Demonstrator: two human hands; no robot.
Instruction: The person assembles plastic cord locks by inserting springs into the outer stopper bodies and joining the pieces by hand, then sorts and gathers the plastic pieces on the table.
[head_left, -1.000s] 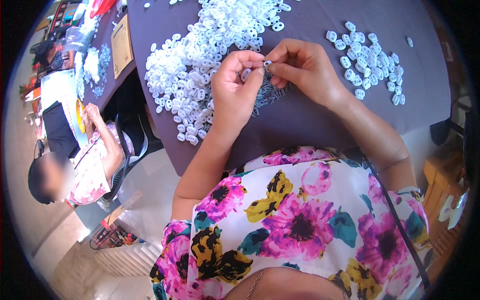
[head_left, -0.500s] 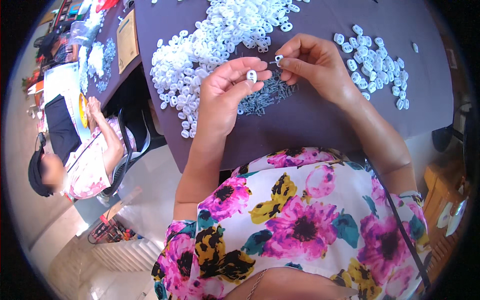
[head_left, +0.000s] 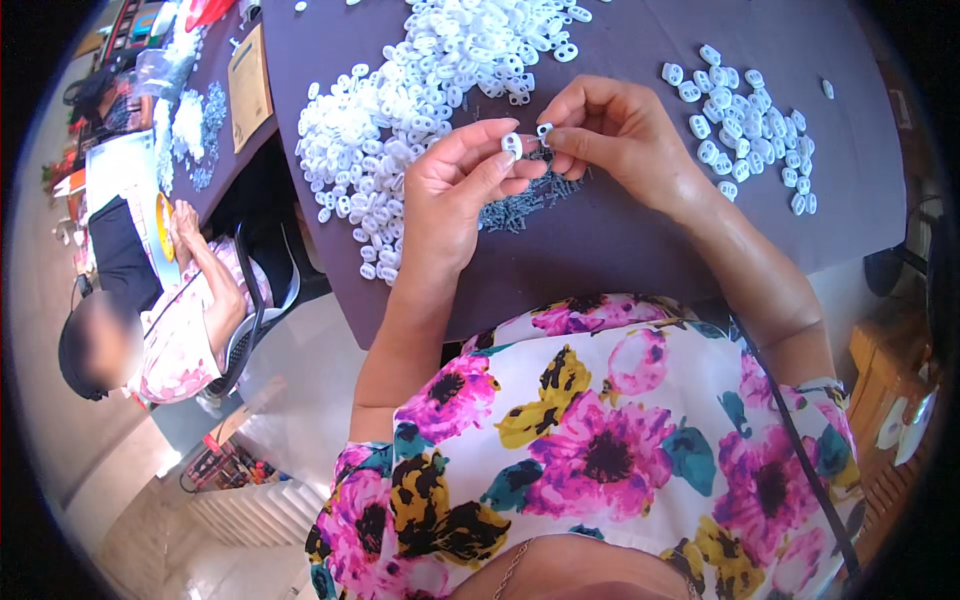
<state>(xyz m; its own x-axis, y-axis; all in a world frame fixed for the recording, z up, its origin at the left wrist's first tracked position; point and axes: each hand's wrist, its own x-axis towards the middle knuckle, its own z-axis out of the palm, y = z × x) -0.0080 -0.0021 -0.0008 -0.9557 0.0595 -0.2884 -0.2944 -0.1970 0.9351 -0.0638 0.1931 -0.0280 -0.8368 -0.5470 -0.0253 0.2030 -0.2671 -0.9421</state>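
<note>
1. Spreading under everything, the dark table point(head_left: 590, 265) fills the upper middle.
2. Heap point(head_left: 375, 140) of white two-holed pieces, on the table left of and beyond the hands.
3. Co-worker point(head_left: 190, 345), seated well apart at the left.
4. Cluster point(head_left: 745, 125) of similar pieces, to the right of the right hand.
5. Right hand point(head_left: 625, 140): thumb and forefinger pinched narrow on a small piece point(head_left: 544, 130).
6. Left hand point(head_left: 445, 190): thumb and fingers hold a white piece point(head_left: 512, 146) upright, just beside the right fingertips.
7. Screws point(head_left: 510, 213), grey, piled below the hands, partly hidden.
</note>
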